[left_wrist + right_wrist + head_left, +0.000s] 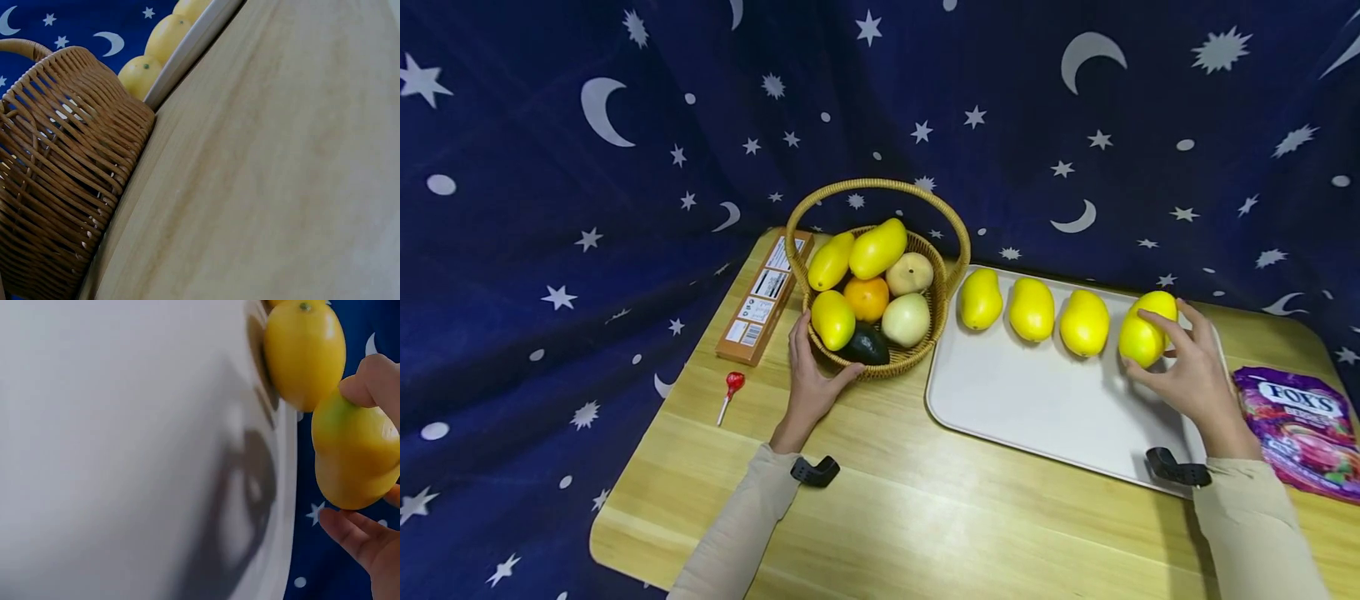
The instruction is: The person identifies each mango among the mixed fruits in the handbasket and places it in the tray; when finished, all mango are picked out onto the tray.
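Observation:
A yellow mango [1141,332] is held by my right hand [1197,379] over the right part of the white tray [1030,396]. In the right wrist view, thumb and fingers pinch this mango [350,453] from opposite sides, and a shadow falls on the tray. Three more mangoes, including one [1084,323] nearest my hand, lie in a row along the tray's far side. My left hand [814,379] rests against the near left side of a wicker basket [917,358], thumb and fingers spread. The left wrist view shows the basket's woven side [69,162] but hardly any hand.
Inside the basket are yellow mangoes [878,248], an orange [867,298], pale round fruits [906,320] and an avocado [867,345]. Left of it lie a brown box [765,300] and a red lollipop [733,383]. A purple candy bag [1300,429] lies at the right.

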{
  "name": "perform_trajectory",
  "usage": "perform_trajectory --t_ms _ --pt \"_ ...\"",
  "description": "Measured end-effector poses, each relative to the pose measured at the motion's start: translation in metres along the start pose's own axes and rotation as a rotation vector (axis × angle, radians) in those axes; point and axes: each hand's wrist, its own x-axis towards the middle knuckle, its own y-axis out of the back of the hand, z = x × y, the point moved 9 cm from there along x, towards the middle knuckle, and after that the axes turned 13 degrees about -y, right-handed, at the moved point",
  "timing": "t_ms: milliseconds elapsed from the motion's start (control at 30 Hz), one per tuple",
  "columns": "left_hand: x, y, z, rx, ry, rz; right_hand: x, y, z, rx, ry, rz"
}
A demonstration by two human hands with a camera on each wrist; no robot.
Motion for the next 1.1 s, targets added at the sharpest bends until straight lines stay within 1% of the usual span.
perform_trajectory --t_ms 200,400,500,633,767,1100 --pt "0.0 0.001 -0.001 -0.005 0.005 -0.007 -0.003 -0.006 0.01 -0.051 -0.015 -0.025" --pt "0.0 0.001 -0.001 -0.004 -0.007 0.001 -0.004 -0.009 0.017 -0.087 0.006 -0.041" --pt "0.0 0.0 -0.001 -0.007 -0.008 0.0 -0.005 -0.013 0.022 -0.111 -0.009 -0.075" --pt "0.0 0.0 0.0 -0.011 -0.003 0.0 -0.006 -0.016 0.026 -0.113 -0.032 -0.107" --pt "0.0 0.001 0.0 -0.015 0.004 -0.001 -0.005 -0.018 0.027 -0.115 -0.046 -0.12" --pt "0.001 0.0 0.0 -0.012 0.008 -0.009 -0.001 -0.018 0.026 -0.116 -0.031 -0.122"
